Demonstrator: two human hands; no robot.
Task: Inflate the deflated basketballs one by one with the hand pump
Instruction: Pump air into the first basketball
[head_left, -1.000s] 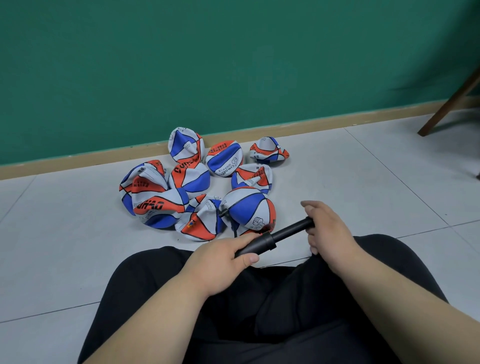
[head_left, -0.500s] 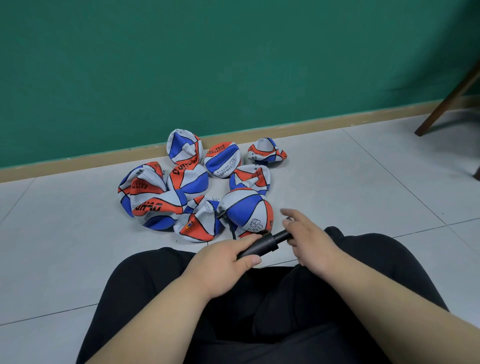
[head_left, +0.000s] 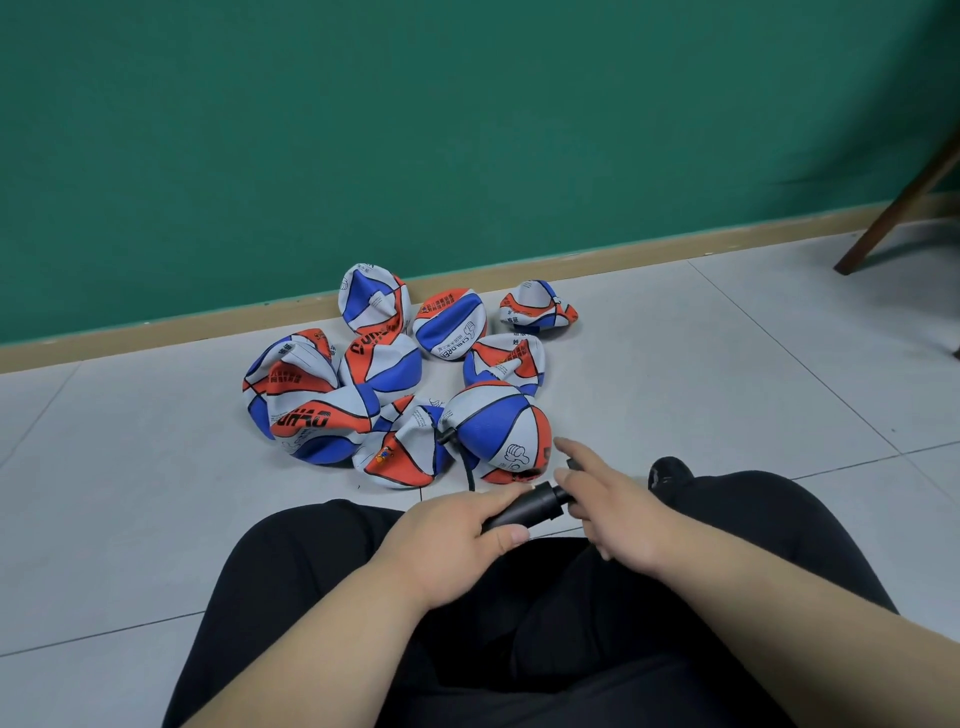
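My left hand grips the black barrel of the hand pump over my lap. At the pump's right end my right hand holds the handle, pushed in close to the barrel, with the index finger sticking out. A thin black hose runs from the pump up to a partly rounded blue, white and orange basketball on the floor in front of me. Several crumpled, deflated basketballs of the same colours lie around and behind it.
The balls lie on grey floor tiles near a green wall with a tan baseboard. A brown wooden chair leg slants at the right edge. My legs in black trousers fill the foreground, with a black-socked foot beside my right hand.
My right hand has pushed the pump handle leftward into the barrel, from fully drawn out to nearly touching it. My left hand has kept its grip on the barrel.
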